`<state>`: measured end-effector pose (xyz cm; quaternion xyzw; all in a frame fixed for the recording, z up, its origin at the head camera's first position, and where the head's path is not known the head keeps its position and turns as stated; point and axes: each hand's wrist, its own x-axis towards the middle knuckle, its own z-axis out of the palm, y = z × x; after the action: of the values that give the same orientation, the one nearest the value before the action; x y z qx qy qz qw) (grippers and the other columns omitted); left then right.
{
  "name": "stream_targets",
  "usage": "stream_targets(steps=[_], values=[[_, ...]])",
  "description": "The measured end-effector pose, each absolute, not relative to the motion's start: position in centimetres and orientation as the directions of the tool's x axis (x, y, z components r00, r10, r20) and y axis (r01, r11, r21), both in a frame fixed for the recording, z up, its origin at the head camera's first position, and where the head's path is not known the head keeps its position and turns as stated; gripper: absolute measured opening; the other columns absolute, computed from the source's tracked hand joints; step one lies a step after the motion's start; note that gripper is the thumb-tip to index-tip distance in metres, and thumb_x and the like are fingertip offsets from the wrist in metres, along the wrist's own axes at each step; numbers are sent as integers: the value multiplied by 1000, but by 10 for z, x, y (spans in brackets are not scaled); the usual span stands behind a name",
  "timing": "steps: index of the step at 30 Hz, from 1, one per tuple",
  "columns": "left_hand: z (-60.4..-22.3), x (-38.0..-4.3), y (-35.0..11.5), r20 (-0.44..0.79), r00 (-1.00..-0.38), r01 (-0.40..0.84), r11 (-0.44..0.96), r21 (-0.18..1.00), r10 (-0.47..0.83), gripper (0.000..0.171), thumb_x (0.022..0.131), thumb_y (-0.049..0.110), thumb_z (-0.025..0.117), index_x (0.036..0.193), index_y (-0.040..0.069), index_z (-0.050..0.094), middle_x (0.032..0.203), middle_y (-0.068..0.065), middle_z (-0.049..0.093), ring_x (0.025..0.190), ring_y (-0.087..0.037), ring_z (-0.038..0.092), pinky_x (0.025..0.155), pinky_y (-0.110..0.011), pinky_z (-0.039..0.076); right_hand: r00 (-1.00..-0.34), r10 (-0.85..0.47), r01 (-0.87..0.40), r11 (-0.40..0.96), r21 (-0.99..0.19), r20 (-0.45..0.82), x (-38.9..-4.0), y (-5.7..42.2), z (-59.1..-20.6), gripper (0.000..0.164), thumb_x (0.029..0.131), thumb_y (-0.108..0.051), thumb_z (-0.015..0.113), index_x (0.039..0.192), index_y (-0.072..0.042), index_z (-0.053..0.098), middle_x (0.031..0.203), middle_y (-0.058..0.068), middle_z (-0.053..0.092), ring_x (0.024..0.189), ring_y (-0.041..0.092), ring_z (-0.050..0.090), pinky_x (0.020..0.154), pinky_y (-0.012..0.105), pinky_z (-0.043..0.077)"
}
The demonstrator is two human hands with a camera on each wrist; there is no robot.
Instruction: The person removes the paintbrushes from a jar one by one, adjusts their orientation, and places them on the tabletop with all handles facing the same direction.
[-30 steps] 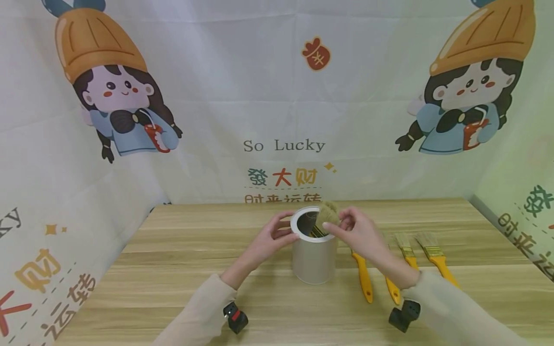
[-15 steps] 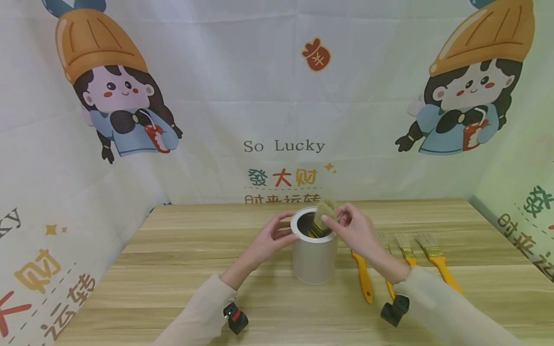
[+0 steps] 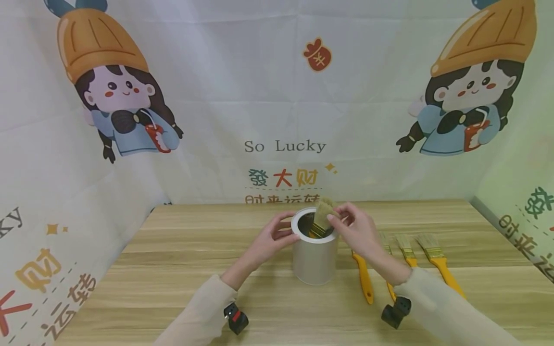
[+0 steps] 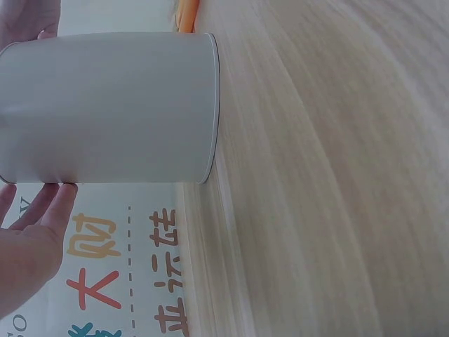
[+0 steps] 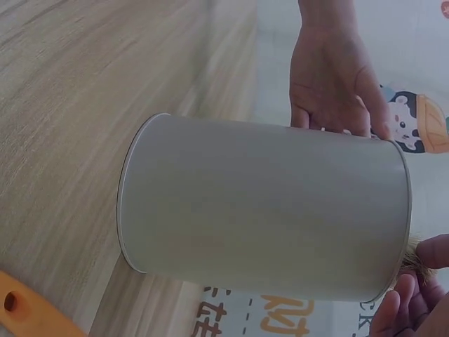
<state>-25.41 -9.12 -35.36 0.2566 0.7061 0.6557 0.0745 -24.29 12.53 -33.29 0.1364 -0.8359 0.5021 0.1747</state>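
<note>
A light grey can (image 3: 314, 262) with a white rim stands upright on the wooden table. My left hand (image 3: 270, 235) holds its left side near the rim, with the thumb in front and the fingers behind; the fingertips touch the can wall in the left wrist view. A paintbrush (image 3: 322, 218) leans in the can's mouth, bristles up and out past the rim. Its metal band shows just inside, while most of the handle is hidden in the can. My right hand (image 3: 358, 230) pinches the bristles between thumb and fingers at the right of the rim.
Several paintbrushes with orange handles lie right of the can, among them a wide brush (image 3: 437, 257) and a narrower brush (image 3: 407, 250). Some are partly covered by my right forearm. A printed cloth (image 3: 207, 144) hangs behind the table (image 3: 182, 250).
My right hand and forearm have shifted slightly left, and the brush has turned and tilted a little with them. The left hand and the can have stayed in place.
</note>
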Motion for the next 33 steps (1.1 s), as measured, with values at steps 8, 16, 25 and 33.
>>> stream_targets(steps=[8, 16, 25, 33], values=[[-353, -253, -91, 223, -860, 257, 12, 966, 459, 52, 84, -3, 57, 130, 0, 33, 126, -22, 38, 113, -37, 41, 88, -36, 41, -874, -63, -452, 465, -761, 481, -238, 128, -329, 18, 82, -17, 63, 90, -1, 59, 89, 9, 58, 73, 19, 54, 56, 26, 47], [-353, -254, -91, 226, -855, 263, 15, 965, 467, 51, 84, -3, 56, 130, -1, 33, 127, -24, 37, 113, -37, 41, 88, -37, 41, -872, -62, -459, 450, -766, 486, -235, 129, -322, 16, 84, -14, 62, 91, 0, 59, 82, 7, 63, 74, 18, 59, 65, 30, 48], [-370, -268, -93, 234, -851, 261, -8, 965, 471, 52, 84, 1, 58, 131, 6, 35, 127, -21, 38, 113, -35, 41, 88, -37, 41, -869, -72, -474, 406, -782, 489, -234, 132, -312, 19, 86, -18, 59, 92, -1, 59, 81, 8, 65, 73, 16, 61, 62, 25, 50], [-372, -268, -93, 251, -851, 279, -8, 960, 462, 52, 83, 9, 62, 129, 8, 38, 127, -20, 39, 112, -34, 43, 88, -37, 42, -866, -55, -473, 411, -779, 497, -235, 137, -303, 22, 87, -22, 58, 95, -1, 58, 82, 9, 65, 72, 18, 59, 58, 25, 49]])
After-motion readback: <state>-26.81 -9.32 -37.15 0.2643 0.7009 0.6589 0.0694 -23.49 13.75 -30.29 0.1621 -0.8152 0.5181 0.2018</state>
